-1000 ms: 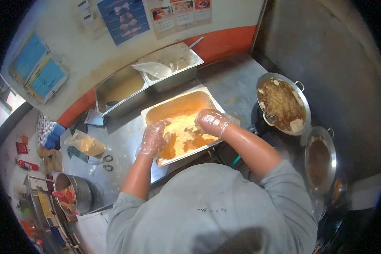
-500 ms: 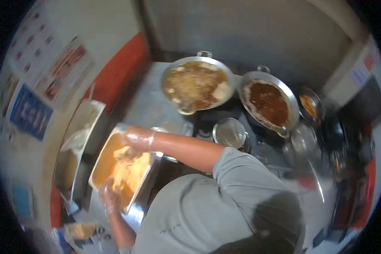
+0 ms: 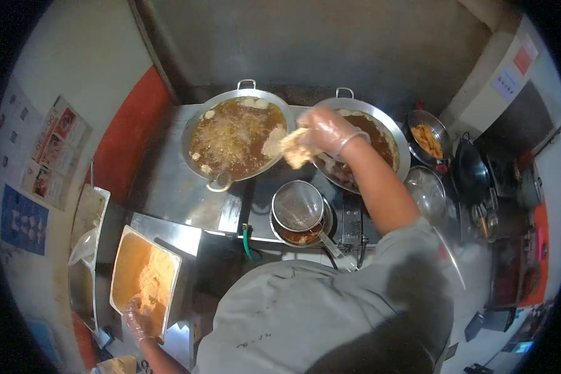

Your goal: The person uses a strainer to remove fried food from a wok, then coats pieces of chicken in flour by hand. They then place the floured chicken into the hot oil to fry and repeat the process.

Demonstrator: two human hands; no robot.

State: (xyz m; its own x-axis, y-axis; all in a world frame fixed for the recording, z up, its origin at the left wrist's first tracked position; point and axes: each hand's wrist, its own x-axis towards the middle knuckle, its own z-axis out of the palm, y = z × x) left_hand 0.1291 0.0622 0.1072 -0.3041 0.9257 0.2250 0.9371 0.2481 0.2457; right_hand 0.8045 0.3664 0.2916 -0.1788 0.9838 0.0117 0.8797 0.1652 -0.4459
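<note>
My right hand (image 3: 333, 132), in a clear plastic glove, is closed on a breaded chicken piece (image 3: 297, 149) with a pale, craggy coating. It hangs between two wide metal pans, over the near left rim of the right pan (image 3: 400, 144). Oil bubbles around several pale pieces in the left pan (image 3: 193, 162). Down at the lower left, my gloved left hand (image 3: 138, 319) is inside the near end of a rectangular tub (image 3: 123, 265). Its fingers touch the orange-tinted breading (image 3: 154, 280); whether they grip anything is hidden.
In front of the pans, a round strainer (image 3: 298, 206) rests over a pot. A bowl with fried pieces (image 3: 427, 140) stands at the right, with a dark wok (image 3: 472, 168) beyond it. Another metal container (image 3: 84, 274) stands left of the tub. A green hose (image 3: 247, 243) hangs at the counter edge.
My right hand has left the tub and moved right to the pans, carrying the breaded chicken piece. My left hand stays at the tub. The view has shifted toward the right.
</note>
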